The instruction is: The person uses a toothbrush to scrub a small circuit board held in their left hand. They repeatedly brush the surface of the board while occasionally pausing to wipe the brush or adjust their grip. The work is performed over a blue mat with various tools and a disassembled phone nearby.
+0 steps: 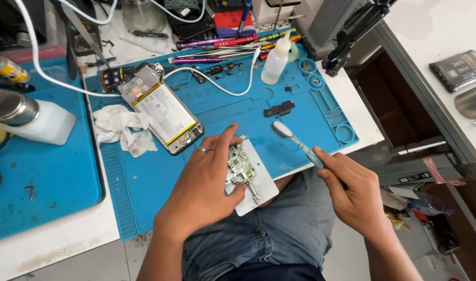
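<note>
My left hand [204, 182] holds a small green circuit board [241, 165] against a white holder plate [259, 193] at the near edge of the blue work mat [238, 112]. A ring sits on one finger. My right hand [352, 190] grips a toothbrush [296, 139] by its teal handle, with the white bristle head raised to the upper right of the board, not touching it. An opened phone [162, 112] with its battery showing lies on the mat to the left, beside a crumpled white cloth [121, 127].
A squeeze bottle [276, 60], screwdrivers and tweezers [232, 44] lie at the back of the mat. A white cable [217, 86] crosses it. A metal-capped white bottle [32, 117] stands on a second blue mat [40, 177] on the left. The table edge drops off at right.
</note>
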